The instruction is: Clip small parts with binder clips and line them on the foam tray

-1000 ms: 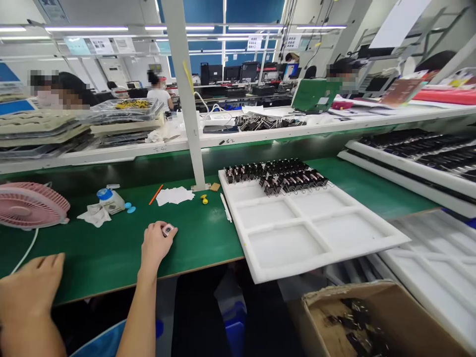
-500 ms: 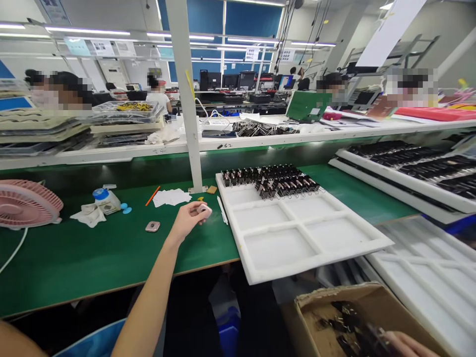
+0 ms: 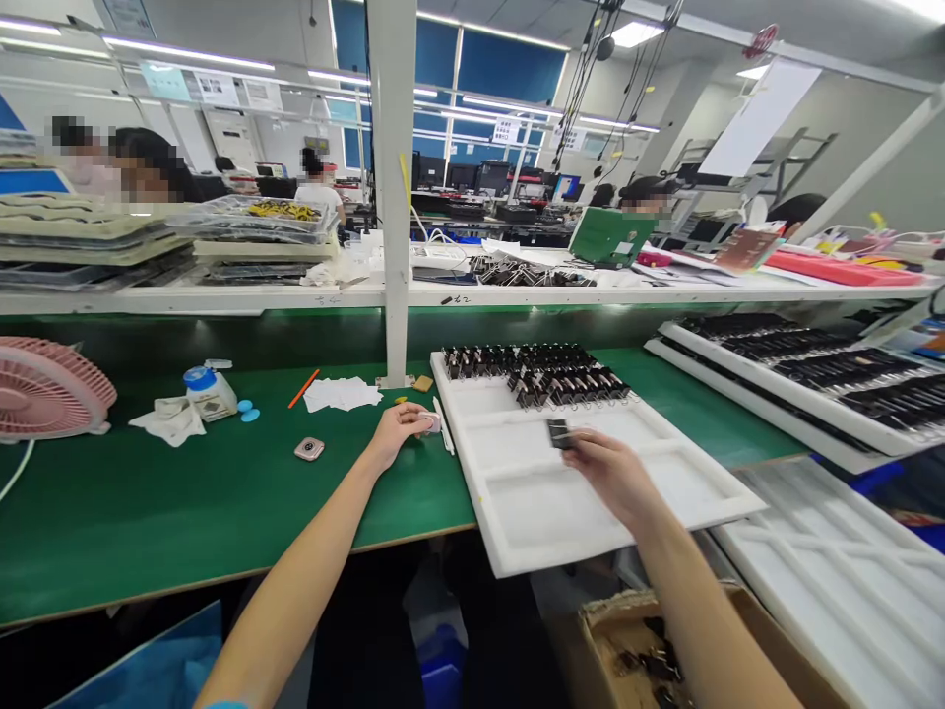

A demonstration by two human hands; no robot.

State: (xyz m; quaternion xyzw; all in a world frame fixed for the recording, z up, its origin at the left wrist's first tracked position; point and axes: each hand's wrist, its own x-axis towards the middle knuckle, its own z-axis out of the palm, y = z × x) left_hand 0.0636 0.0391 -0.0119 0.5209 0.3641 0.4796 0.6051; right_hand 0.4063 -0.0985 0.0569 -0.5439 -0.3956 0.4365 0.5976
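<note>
Between the fingertips of my left hand [image 3: 400, 430] is a small pinkish smartwatch case [image 3: 429, 422], held over the green mat near the foam tray's left edge. My right hand [image 3: 606, 465] pinches a black binder clip [image 3: 559, 433] above the white foam tray [image 3: 483, 527]. Rows of black binder clips [image 3: 572, 384], some with pinkish pieces in them, stand in the tray's far part. Another pinkish watch case [image 3: 309, 449] lies on the green mat, left of my left hand. Below my right forearm, a cardboard box [image 3: 601, 645] holds loose black clips.
A pink fan [image 3: 51, 389], a blue-capped bottle [image 3: 211, 394], crumpled tissue and an orange stick [image 3: 303, 388] are on the left. A white post [image 3: 395, 246] rises behind the mat. Filled foam trays [image 3: 783, 394] stand at right. People sit beyond the shelf.
My right hand has come up from the cardboard box with a binder clip and is now over the foam tray. My left hand has shifted slightly right with the watch case.
</note>
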